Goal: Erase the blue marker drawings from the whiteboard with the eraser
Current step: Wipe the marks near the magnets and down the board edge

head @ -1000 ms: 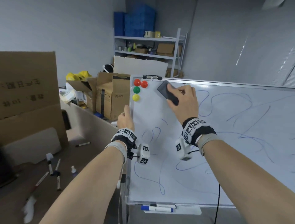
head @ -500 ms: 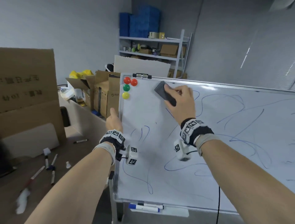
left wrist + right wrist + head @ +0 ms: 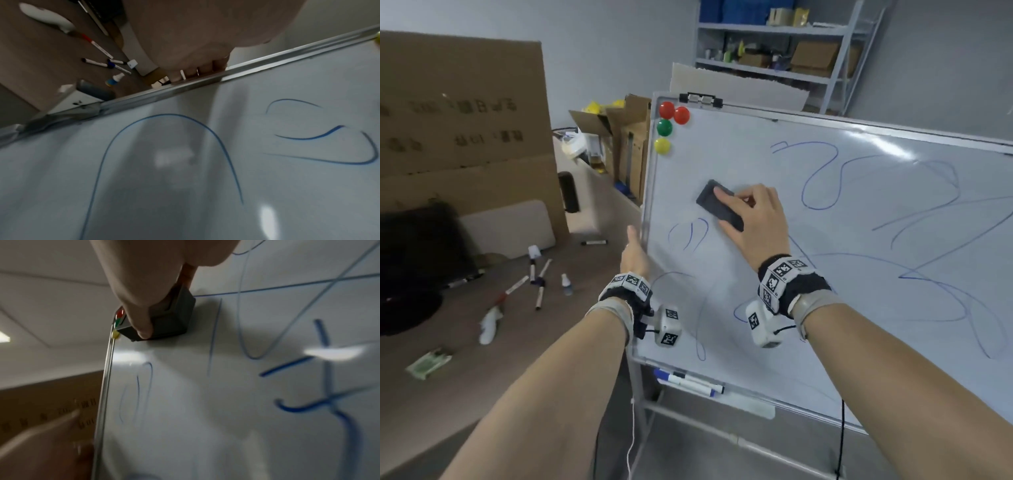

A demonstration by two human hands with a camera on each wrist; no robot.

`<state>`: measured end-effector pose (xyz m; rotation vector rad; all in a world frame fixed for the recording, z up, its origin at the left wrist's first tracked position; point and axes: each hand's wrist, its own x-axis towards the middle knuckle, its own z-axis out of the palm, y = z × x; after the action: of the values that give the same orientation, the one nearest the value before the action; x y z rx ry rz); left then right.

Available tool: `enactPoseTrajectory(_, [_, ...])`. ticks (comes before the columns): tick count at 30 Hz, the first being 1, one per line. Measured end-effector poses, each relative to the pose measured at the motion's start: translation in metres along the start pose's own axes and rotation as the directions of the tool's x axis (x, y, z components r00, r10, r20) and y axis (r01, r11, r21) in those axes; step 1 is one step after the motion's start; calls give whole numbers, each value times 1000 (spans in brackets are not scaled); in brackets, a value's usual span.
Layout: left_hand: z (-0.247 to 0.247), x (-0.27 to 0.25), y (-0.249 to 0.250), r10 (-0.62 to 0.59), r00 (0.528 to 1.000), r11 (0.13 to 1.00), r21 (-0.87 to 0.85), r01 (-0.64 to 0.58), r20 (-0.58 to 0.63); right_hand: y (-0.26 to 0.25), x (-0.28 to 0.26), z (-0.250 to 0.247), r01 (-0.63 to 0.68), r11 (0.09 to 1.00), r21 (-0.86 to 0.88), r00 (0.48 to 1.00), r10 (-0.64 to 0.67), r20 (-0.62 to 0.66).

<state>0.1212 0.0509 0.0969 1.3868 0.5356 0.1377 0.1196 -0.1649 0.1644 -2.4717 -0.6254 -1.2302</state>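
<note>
Leftmost, our left hand [image 3: 634,255] grips the frame of the whiteboard [image 3: 859,308] at its left edge, fingers [image 3: 202,69] curled behind the rail, thumb along the front. Mid-frame, our right hand [image 3: 755,219] clamps the dark eraser [image 3: 717,205], thumb [image 3: 141,324] on its near side, fingers over the far side, flat on the board. Blue marker drawings [image 3: 822,178] loop to its right and below. Since half a second ago, the eraser has dropped from near the top rail toward mid-board, below the magnets [image 3: 666,128]; the left hand's grip is unchanged.
</note>
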Motion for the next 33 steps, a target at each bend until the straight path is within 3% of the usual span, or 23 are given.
enactPoseTrajectory(5, [-15,-4,-16,-40,999,999,37,39,34,-19,8,11,-58,998,10,991,59,-118])
enactPoseTrajectory(9, [-22,4,-26,-41,996,996,79,35,79,-37,-26,45,86,996,9,996,-87,32])
enactPoseTrajectory(13, [-26,12,-37,-42,991,996,87,30,128,-47,-43,60,159,987,-24,972,-152,176])
enactPoseTrajectory(15, [-27,15,-36,-45,988,996,78,33,149,-46,-31,50,137,988,-70,982,-126,141])
enactPoseTrajectory(18, [-33,15,-34,-63,986,992,116,45,152,-43,-8,35,-21,994,-105,1000,19,-24])
enactPoseTrajectory(20, [-37,13,-39,-76,978,992,114,54,193,-45,-4,32,-60,991,-121,997,53,-64])
enactPoseTrajectory(25, [-54,20,-66,-56,973,985,174,16,226,-62,-35,57,57,984,-167,995,-42,93])
enactPoseTrajectory(30, [-63,26,-84,-27,965,978,208,-28,259,-82,-89,95,175,977,-119,954,-138,265])
enactPoseTrajectory(33, [-66,24,-86,-49,963,979,204,-6,263,-84,-75,88,91,987,-135,978,-63,198])
